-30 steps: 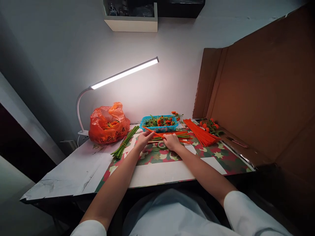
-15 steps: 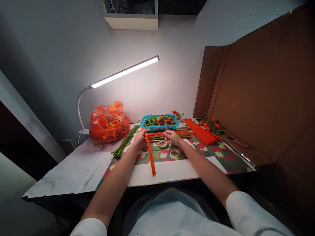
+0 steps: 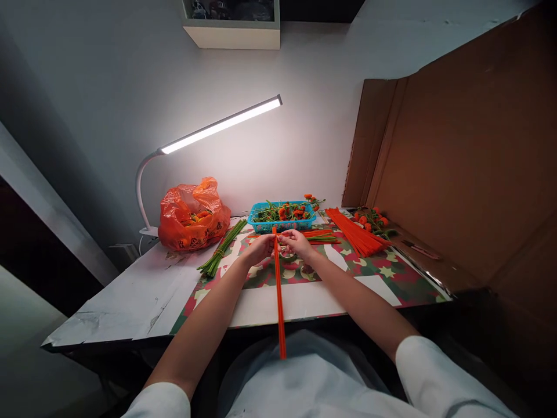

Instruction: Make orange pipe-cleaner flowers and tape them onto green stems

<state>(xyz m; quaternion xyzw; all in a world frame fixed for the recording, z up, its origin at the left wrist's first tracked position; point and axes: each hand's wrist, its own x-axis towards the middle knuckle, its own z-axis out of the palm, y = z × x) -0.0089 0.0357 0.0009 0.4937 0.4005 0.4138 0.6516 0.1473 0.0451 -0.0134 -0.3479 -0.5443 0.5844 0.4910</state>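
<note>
A few long orange pipe cleaners [image 3: 279, 296] hang down toward my lap, their upper ends between my two hands. My left hand [image 3: 260, 251] pinches them from the left side. From the right, the closed fingertips of my right hand [image 3: 296, 244] grip the same upper part. Just beneath the hands lies a roll of green tape [image 3: 288, 259], partly hidden by them. Behind it, orange and green stems [image 3: 319, 237] lie crosswise on the table, some covered by my hands.
A blue basket [image 3: 257, 228] of orange flowers stands at the back. To the left are a bundle of green stems [image 3: 220, 252], an orange plastic bag [image 3: 191, 226] and a lamp [image 3: 221, 125]. On the right lie an orange pipe-cleaner bundle [image 3: 354, 232], finished-looking flowers [image 3: 369, 220] and a cardboard wall [image 3: 456, 162].
My left hand has brought the orange pipe cleaners to the right, and they now hang straighter and closer to me. My right hand has moved slightly left and taken hold of their upper end.
</note>
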